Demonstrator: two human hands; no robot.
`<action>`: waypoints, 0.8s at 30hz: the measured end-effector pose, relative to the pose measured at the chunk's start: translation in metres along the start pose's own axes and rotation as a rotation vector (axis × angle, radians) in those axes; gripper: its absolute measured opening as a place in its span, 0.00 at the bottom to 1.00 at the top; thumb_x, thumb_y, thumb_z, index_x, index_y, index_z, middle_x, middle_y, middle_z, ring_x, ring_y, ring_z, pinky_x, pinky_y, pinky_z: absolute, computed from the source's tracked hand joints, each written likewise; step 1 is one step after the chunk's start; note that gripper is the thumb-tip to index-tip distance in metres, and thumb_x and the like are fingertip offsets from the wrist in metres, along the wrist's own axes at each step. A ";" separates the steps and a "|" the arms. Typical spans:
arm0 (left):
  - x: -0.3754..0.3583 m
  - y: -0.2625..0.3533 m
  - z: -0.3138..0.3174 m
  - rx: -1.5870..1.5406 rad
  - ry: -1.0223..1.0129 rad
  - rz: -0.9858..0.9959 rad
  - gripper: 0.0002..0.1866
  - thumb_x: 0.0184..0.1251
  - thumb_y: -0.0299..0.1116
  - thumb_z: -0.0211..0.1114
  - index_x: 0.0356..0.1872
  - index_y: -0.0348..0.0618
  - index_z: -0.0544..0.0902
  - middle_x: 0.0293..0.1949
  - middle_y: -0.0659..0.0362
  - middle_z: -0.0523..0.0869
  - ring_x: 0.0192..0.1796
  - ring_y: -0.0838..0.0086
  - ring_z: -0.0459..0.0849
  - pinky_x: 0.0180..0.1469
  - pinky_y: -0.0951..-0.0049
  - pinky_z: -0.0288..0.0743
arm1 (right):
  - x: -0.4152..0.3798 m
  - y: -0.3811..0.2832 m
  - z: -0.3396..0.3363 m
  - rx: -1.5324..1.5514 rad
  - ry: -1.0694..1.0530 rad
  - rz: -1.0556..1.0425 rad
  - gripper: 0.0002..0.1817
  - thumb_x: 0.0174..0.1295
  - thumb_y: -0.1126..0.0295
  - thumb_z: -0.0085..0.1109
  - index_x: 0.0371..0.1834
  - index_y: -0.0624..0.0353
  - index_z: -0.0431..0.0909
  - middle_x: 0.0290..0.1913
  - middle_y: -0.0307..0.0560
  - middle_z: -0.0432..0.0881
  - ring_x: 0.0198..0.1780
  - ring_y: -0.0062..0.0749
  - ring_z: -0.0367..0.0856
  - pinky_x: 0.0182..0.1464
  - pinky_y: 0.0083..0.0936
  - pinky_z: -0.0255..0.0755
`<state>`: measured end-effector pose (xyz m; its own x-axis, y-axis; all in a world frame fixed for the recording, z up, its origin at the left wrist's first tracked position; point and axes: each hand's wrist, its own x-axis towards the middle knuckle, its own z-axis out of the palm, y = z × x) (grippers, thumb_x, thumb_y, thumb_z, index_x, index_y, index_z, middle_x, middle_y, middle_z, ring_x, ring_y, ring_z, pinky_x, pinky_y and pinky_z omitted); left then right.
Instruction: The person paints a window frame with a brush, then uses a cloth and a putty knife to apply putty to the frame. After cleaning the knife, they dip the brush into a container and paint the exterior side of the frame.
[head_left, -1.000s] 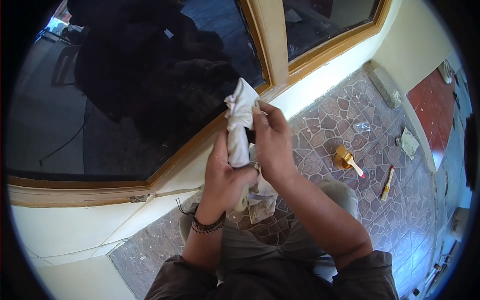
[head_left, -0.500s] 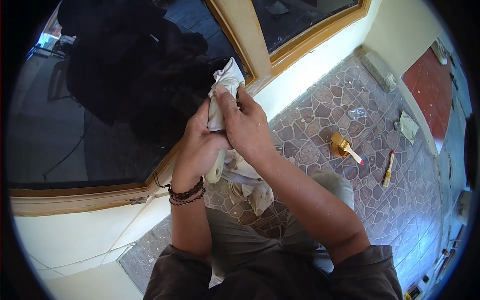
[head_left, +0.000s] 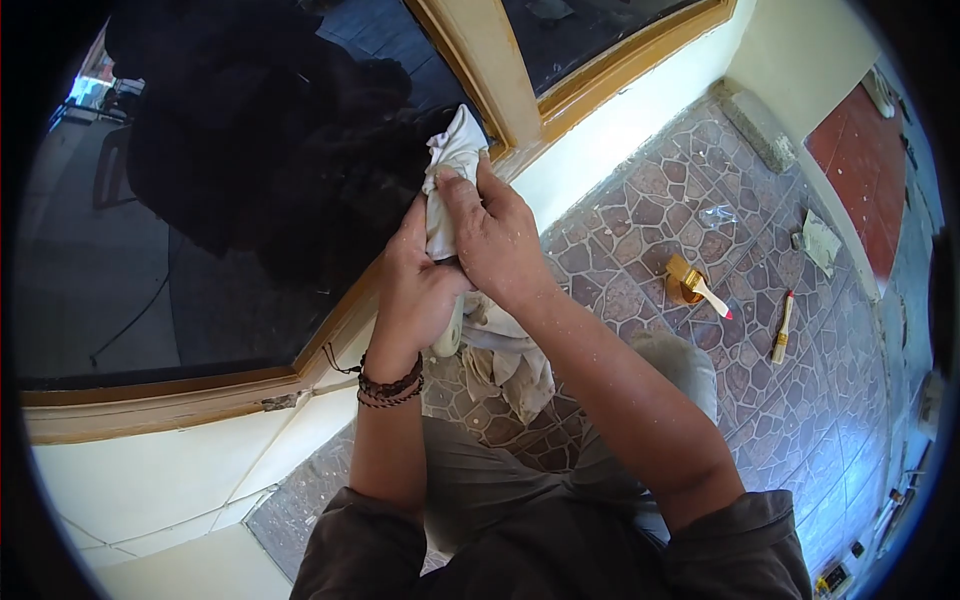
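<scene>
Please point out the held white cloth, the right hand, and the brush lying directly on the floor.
White cloth [head_left: 458, 152]: head view, upper folds.
Right hand [head_left: 502, 240]: head view, its back.
Brush [head_left: 785, 320]: head view, its handle.

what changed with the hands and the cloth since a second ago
The right hand has moved leftward over the white cloth: its thumb now lies across the cloth, and the gap between the hands has closed. Nothing was visibly let go. The left hand keeps its grip on the cloth; the brush on the small container and the brush on the floor lie as before.
</scene>
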<state>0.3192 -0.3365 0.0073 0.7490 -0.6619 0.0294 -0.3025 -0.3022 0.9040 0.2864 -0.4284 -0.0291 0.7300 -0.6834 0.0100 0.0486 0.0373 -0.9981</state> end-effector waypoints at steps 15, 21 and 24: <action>-0.015 0.002 -0.006 -0.124 0.038 0.014 0.36 0.45 0.15 0.62 0.63 0.33 0.68 0.53 0.54 0.80 0.54 0.74 0.78 0.57 0.73 0.70 | -0.018 -0.018 0.005 -0.014 0.027 0.020 0.38 0.63 0.53 0.55 0.61 0.82 0.63 0.42 0.77 0.75 0.47 0.64 0.76 0.51 0.40 0.71; -0.043 0.004 0.020 0.288 0.225 0.327 0.40 0.45 0.20 0.63 0.66 0.33 0.64 0.47 0.41 0.80 0.45 0.49 0.82 0.43 0.64 0.78 | -0.035 -0.033 -0.013 0.545 -0.206 0.231 0.24 0.69 0.57 0.53 0.58 0.67 0.71 0.43 0.43 0.79 0.47 0.22 0.73 0.51 0.21 0.68; -0.060 0.015 0.034 0.536 0.276 0.274 0.38 0.51 0.23 0.66 0.66 0.29 0.63 0.48 0.43 0.81 0.47 0.50 0.84 0.48 0.63 0.77 | -0.043 -0.040 -0.031 0.683 -0.315 0.305 0.20 0.70 0.60 0.51 0.56 0.64 0.71 0.43 0.42 0.78 0.47 0.21 0.74 0.51 0.21 0.69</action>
<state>0.2492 -0.3246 0.0049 0.7052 -0.5847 0.4010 -0.7017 -0.4946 0.5128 0.2320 -0.4231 0.0089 0.9310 -0.3378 -0.1382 0.1479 0.6952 -0.7034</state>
